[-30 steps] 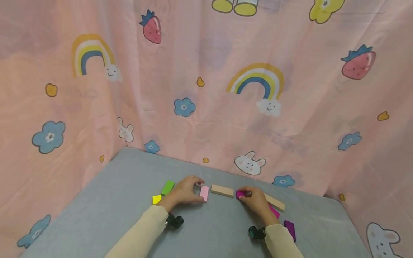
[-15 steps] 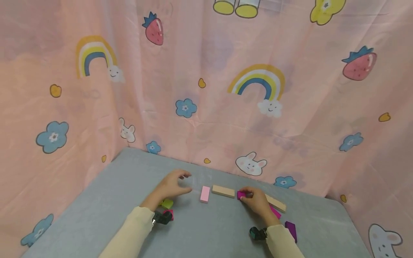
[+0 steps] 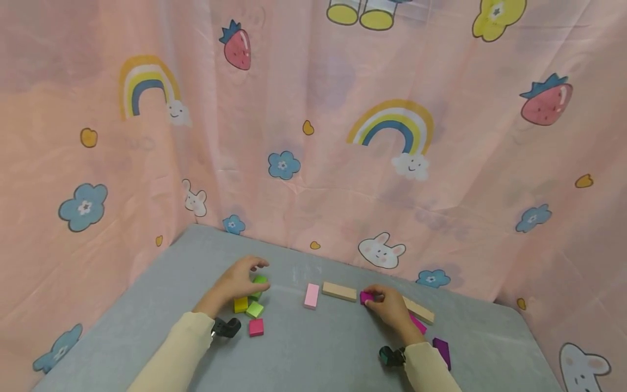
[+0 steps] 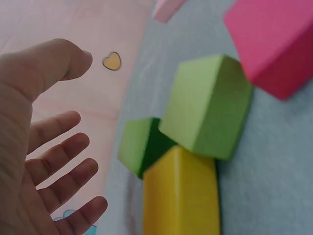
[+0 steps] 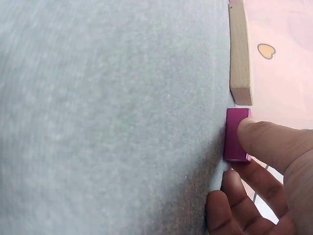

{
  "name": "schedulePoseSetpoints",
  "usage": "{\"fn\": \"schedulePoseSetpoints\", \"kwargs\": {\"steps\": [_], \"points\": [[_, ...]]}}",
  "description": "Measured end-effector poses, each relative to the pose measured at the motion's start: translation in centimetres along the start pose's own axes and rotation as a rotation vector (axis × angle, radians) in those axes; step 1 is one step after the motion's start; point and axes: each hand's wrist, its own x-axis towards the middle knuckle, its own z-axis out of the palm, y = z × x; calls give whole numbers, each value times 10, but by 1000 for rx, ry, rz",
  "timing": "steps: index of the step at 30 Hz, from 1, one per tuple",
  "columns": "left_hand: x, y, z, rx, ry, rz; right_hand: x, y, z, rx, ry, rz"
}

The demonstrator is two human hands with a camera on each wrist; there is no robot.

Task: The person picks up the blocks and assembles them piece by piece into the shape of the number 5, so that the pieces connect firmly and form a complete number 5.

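Observation:
My left hand hovers at the left cluster of blocks, fingers spread and holding nothing. Under and beside it are a green block, a yellow block, a light green block and a crimson block. On the right, my right hand pinches a small magenta block between thumb and fingers, down at the table surface. Just left of it in the head view lies a natural wooden plank, with a narrow gap between them. A light pink block lies beyond the plank's left end.
Right of my right hand lie another wooden plank, a bright pink block partly hidden by the wrist, and a purple block. The grey table meets a pink patterned curtain at the back.
My left hand has left the light pink block and moved left to the green and yellow blocks, its fingers spread. My right hand stays on the magenta block.

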Motion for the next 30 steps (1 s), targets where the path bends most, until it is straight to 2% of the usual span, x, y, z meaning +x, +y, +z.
{"fn": "schedulePoseSetpoints", "kwargs": {"steps": [4,8,16,25,30], "points": [[-1,-6,1,12,-28,-19,0,1,0,-4,2,5],[-2,-10,2,21,-64,-68,-1,1,0,-2,-4,8],[-5,-10,0,7,-99,-119,0,0,0,-2,0,0],[-6,-12,3,34,-97,-89,0,1,1,-17,1,14],[-7,-14,5,37,-97,-99,-1,1,1,-14,-2,19]]}}
